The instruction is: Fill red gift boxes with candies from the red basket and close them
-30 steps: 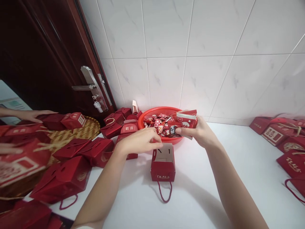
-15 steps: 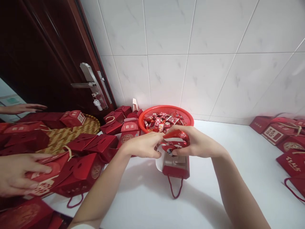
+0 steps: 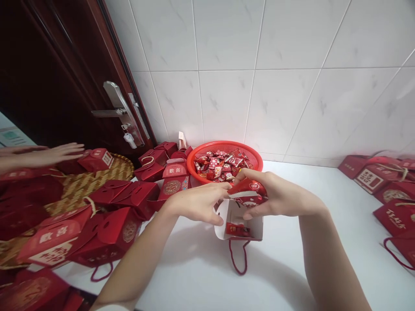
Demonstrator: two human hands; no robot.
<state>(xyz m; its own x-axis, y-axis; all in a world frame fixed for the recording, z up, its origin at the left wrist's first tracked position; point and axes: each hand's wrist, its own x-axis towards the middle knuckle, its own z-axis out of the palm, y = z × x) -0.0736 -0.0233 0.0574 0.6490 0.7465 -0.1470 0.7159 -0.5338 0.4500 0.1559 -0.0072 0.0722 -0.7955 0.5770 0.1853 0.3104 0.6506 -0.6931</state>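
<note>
Indoor room, probably a home; which room, can't tell.
Dark panelled door [image 3: 55, 65] at 10 o'clock, metal lever handle [image 3: 106, 113], keys [image 3: 130, 139] hanging below it. White veined tiles [image 3: 227, 103] at 12. Plain white tabletop [image 3: 188, 272] at 6. Household-type stuff: red plastic basket [image 3: 223, 143] toward 12, woven tray [image 3: 121, 170] at 9.

An open red box [image 3: 257, 226] sits on the white desk [image 3: 201, 280] with a red packet [image 3: 234, 228] inside; the right hand [image 3: 279, 194] grips glossy red wrappers [image 3: 248, 190] above it, and the left hand [image 3: 196, 201] is at its left flap [image 3: 220, 229]. Behind the box is a red basket [image 3: 259, 162] of wrapped sweets [image 3: 218, 166], with more red boxes [image 3: 128, 231] to its left and right.
</note>
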